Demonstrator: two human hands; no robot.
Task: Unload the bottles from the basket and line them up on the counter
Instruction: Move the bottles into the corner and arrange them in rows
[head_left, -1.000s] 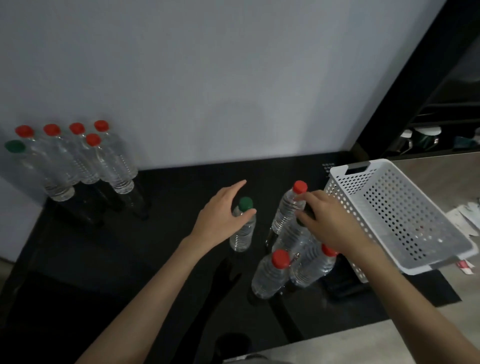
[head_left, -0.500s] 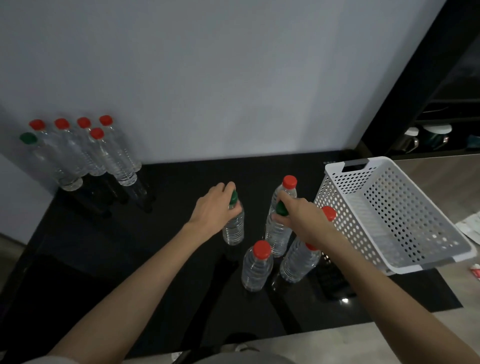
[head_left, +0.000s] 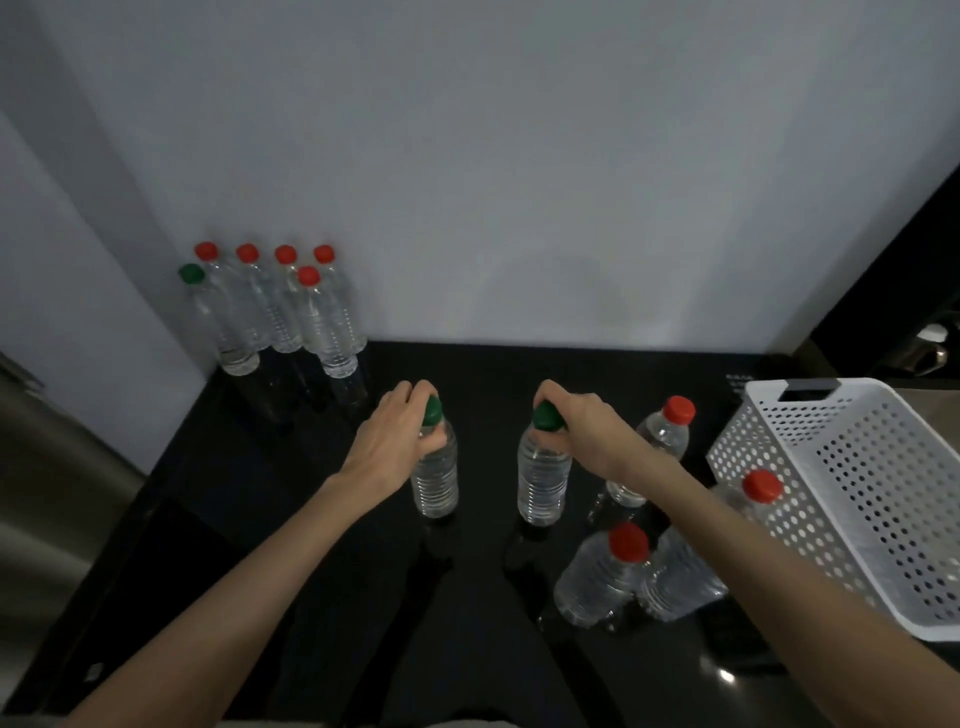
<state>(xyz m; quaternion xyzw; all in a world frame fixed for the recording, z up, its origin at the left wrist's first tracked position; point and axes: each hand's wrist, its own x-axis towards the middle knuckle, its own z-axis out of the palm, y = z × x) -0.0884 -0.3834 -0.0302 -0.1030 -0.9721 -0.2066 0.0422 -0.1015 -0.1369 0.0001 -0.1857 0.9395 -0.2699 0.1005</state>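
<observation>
Two clear green-capped bottles stand upright mid-counter. My left hand (head_left: 400, 436) grips the left green-capped bottle (head_left: 435, 480) at its neck. My right hand (head_left: 584, 431) grips the right green-capped bottle (head_left: 542, 483) around its cap. Three red-capped bottles stand to the right: one behind my right wrist (head_left: 667, 436), one in front (head_left: 597, 582), one against the basket (head_left: 753, 501). The white perforated basket (head_left: 862, 493) sits at the right and looks empty. Several bottles (head_left: 291, 312) are grouped against the wall at the back left.
The black glossy counter (head_left: 260, 519) ends at a white wall behind and a lighter surface to the right. A steel appliance side (head_left: 47, 499) rises at the left. Dark shelving with a cup stands at the far right.
My right hand has carried its green-capped bottle left, away from the red-capped cluster. My left hand has closed round the other green-capped bottle's neck. The camera view has shifted.
</observation>
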